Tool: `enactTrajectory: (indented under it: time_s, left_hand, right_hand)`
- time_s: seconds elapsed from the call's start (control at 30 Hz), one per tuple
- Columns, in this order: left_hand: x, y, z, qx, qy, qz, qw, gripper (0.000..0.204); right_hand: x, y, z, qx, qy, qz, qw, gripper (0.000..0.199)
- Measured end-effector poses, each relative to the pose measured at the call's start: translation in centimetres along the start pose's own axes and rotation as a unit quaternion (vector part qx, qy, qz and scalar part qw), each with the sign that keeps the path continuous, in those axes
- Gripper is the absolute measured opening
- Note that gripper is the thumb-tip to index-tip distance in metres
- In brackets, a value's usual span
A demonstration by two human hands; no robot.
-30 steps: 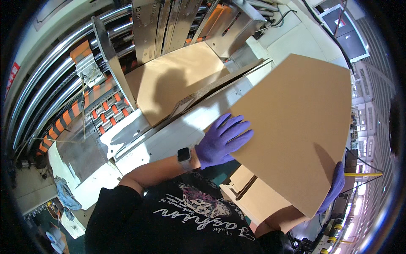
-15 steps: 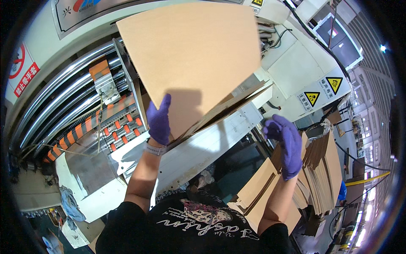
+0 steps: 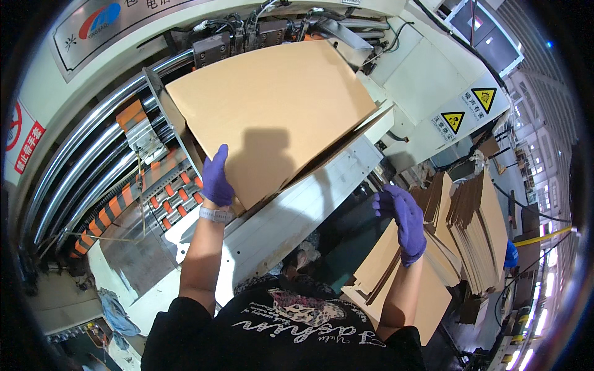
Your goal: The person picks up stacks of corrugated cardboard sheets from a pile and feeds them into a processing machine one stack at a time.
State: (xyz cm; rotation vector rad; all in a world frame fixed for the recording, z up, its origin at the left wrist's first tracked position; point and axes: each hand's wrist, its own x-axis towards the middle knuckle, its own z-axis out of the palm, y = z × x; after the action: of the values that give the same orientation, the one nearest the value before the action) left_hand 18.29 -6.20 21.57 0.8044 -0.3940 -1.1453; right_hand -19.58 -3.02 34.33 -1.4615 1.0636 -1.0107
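A large flat brown cardboard sheet (image 3: 272, 93) lies over several other sheets in the feed bay of a machine, its far edge close to the metal blocks there. At the sheet's near left edge is my left hand (image 3: 216, 180), in a purple glove. Its thumb rests on top of the board, and the other fingers are mostly hidden at the edge. My right hand (image 3: 403, 224), also gloved in purple, hovers off the machine's near side. Nothing is in it, and its fingers reach left, slightly bent and apart.
Shiny rollers (image 3: 93, 154) and an orange-and-black striped bar (image 3: 117, 210) run along the left. A metal guide plate (image 3: 170, 114) stands beside the sheet. A pale metal ledge (image 3: 297, 213) borders the machine's near side. Stacked folded cardboard (image 3: 473, 235) stands at the right.
The cardboard sheet has come down from a raised tilt to lie flatter on the stack. My left hand has shifted slightly left and down; my right hand has moved left and lower.
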Motion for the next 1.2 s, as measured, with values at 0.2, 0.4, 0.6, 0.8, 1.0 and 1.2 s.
enactTrajectory:
  time_s: [0.2,0.4,0.6,0.8,1.0,1.2]
  left_hand:
    - [5.4,-4.0,-5.5,0.191,-0.006,0.112,0.975,0.041]
    - [8.5,-7.2,-9.0,0.003,0.038,-0.055,0.998,0.042]
    - [14.2,-13.6,-21.0,0.039,0.098,-0.088,0.991,0.053]
    - [9.4,-18.5,-18.7,0.318,0.274,-0.299,0.857,0.059]
    - [10.8,-17.1,-17.7,0.020,-0.015,-0.253,0.967,0.061]
    - [3.5,-16.2,-7.5,0.255,-0.136,0.015,0.957,0.066]
  right_hand:
    - [0.7,2.5,-0.5,0.035,0.012,0.031,0.999,0.037]
    - [1.8,5.1,-0.5,0.060,0.001,0.040,0.997,0.037]
    - [3.0,8.0,0.5,0.080,-0.014,0.063,0.995,0.039]
    - [3.3,11.5,-1.7,0.082,0.031,0.154,0.984,0.034]
    - [12.1,16.9,0.5,0.066,0.071,0.237,0.967,0.068]
    - [20.5,21.4,1.9,0.027,0.065,0.321,0.944,0.069]
